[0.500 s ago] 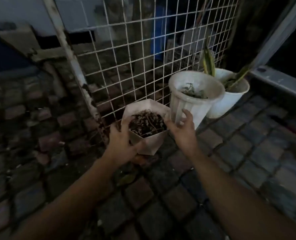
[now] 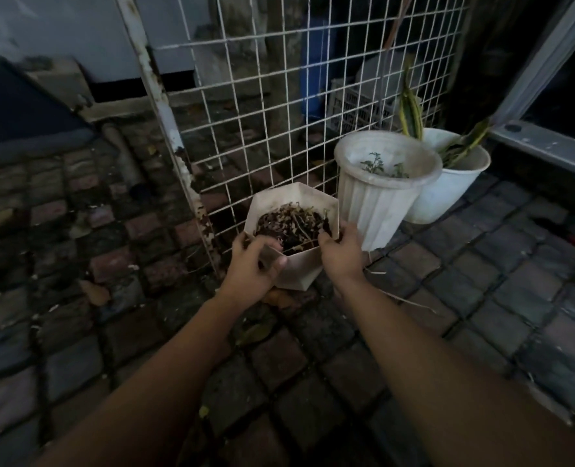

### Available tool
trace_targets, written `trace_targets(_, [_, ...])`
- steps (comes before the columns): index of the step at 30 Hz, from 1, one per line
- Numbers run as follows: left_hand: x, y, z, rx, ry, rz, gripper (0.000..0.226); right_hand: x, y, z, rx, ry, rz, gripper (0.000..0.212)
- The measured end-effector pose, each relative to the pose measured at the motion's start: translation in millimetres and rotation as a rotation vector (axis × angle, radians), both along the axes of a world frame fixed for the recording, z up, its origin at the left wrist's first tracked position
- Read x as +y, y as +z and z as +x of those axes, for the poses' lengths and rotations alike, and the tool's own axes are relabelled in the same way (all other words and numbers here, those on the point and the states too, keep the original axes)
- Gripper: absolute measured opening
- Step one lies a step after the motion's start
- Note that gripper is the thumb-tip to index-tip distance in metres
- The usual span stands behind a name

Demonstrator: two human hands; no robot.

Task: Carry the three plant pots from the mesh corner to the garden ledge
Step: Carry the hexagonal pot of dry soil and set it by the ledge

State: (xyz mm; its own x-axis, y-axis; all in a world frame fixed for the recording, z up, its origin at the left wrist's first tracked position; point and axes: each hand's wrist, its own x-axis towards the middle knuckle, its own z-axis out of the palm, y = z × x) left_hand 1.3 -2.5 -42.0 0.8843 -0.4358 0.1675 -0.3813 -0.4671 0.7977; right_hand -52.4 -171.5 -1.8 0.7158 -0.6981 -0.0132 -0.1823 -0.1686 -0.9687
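Three white pots stand on the paving against the wire mesh panel. Nearest is a hexagonal pot filled with dry brown stems. My left hand grips its near-left rim, thumb over the edge. My right hand holds its right rim. Just to the right stands a taller ribbed pot with a small green seedling. Behind that one is a round pot with striped yellow-green leaves, partly hidden by the ribbed pot.
Dark brick pavers cover the ground, with dry leaves scattered near my arms. The mesh's rusty white post rises left of the hexagonal pot. A grey metal frame runs along the right. A concrete step lies at far left.
My right hand has moved from the ribbed pot's side onto the hexagonal pot's right rim. Both hands have closed tighter on that pot.
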Motion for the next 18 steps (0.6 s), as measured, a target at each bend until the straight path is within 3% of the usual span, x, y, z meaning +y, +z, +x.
trace_targets(4, [6,-8,-10,-0.008,-0.039,-0.080,0.016,9,-1,-8,0.018,-0.018,0.011,0.035])
trace_targets(8, [-6,3,-12,0.058,0.029,-0.165,0.032,27,0,-16,0.018,-0.067,0.055,0.041])
trace_targets(13, [1,11,-3,0.350,0.025,-0.426,0.032,60,-7,-32,-0.042,-0.189,0.089,0.045])
trace_targets(18, [4,22,6,0.588,0.019,-0.593,0.056,81,-17,-41,-0.078,-0.210,0.103,0.053])
